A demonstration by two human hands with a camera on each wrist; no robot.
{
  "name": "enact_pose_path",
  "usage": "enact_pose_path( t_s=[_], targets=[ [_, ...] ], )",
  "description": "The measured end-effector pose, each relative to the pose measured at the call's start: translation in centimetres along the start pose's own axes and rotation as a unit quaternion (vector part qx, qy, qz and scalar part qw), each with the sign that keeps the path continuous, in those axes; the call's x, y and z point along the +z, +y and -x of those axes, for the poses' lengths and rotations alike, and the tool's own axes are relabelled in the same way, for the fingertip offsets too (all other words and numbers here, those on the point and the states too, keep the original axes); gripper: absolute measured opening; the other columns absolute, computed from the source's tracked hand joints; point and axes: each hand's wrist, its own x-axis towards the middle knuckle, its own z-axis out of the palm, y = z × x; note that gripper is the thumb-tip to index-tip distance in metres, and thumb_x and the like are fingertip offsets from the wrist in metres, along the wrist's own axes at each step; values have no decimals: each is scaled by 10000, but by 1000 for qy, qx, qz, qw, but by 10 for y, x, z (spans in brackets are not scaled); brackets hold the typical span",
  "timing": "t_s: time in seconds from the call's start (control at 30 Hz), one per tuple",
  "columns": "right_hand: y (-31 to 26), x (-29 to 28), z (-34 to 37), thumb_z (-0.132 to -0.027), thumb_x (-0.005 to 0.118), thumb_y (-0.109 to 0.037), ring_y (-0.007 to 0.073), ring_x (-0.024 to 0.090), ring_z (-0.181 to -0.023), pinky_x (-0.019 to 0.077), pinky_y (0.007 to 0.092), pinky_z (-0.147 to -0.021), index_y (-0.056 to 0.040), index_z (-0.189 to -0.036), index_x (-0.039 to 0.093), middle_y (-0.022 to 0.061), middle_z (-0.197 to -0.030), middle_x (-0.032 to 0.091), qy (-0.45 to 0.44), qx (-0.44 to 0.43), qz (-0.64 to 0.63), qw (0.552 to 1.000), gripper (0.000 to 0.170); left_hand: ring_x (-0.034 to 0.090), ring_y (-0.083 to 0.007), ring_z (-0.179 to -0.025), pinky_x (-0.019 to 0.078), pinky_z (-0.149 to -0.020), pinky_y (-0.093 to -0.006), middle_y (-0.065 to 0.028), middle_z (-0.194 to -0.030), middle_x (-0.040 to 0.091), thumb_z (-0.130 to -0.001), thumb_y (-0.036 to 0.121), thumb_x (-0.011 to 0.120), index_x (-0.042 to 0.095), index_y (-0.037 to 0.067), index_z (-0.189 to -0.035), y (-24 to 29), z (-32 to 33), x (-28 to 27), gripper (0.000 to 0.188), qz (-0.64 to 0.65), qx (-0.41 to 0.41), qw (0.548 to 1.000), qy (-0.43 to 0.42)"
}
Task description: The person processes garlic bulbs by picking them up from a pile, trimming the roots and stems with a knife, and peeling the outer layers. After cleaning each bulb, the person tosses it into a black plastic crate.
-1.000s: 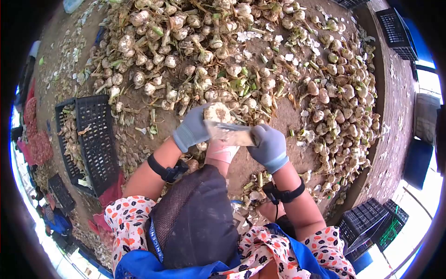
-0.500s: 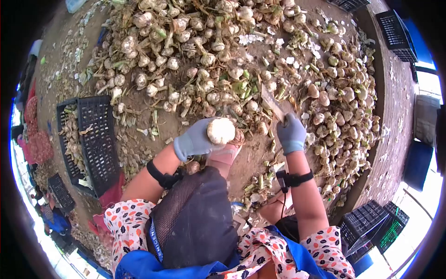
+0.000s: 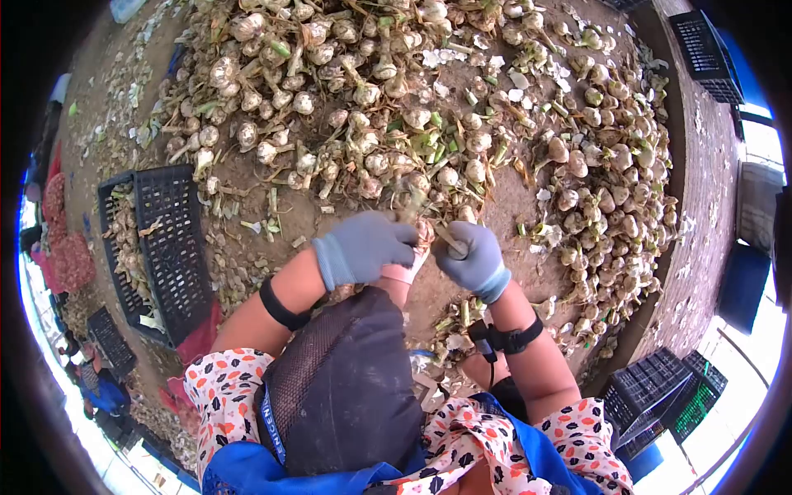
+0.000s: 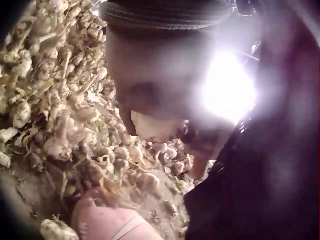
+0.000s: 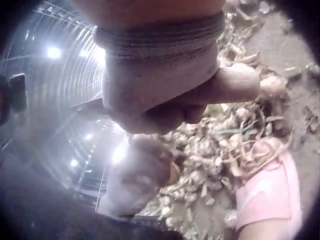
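Observation:
My gloved left hand (image 3: 363,246) is turned with its back up and grips a garlic bulb. In the head view the fingers hide most of that bulb; the left wrist view shows its pale side (image 4: 152,128) under the hand. Close on the right, my gloved right hand (image 3: 476,260) holds a knife by its handle (image 3: 450,240). The thick wooden handle end (image 5: 235,84) sticks out of the fist in the right wrist view. Motion blurs the blade near the left fingers. Below the hands is a foot in a pink covering (image 5: 267,192).
A large heap of untrimmed garlic (image 3: 330,91) lies ahead, and a pile of short-stemmed bulbs (image 3: 610,173) lies to the right beside a wooden board (image 3: 701,198). A black crate (image 3: 173,247) with garlic stands left. More black crates (image 3: 648,392) stand at the lower right.
The knife lay against the bulb, swung off to the right, and is now back beside the left hand. My left hand has turned over, hiding the bulb's white face that showed half a second ago.

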Motion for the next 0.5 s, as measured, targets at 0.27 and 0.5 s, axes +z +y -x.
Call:
enact_pose_path(
  t_s=[0.27,0.5],
  targets=[
    [77,1,23,-765,659,-146,89,503,-517,430,263,-484,-28,-830,586,5,-625,566,71,299,-164,938,153,587,-254,-931,471,-863,-351,-57,-1013,598,-617,-28,584,643,110,-939,-43,31,-5,356,140,-93,984,55],
    [93,42,40,-745,683,-224,124,552,-477,456,284,-469,-23,-834,593,43,-594,571,5,300,-115,947,238,582,-302,-1028,471,-949,-358,-94,-1332,460,-787,-62,480,414,131,-1313,1,-66,-71,564,199,48,956,212]
  ],
)
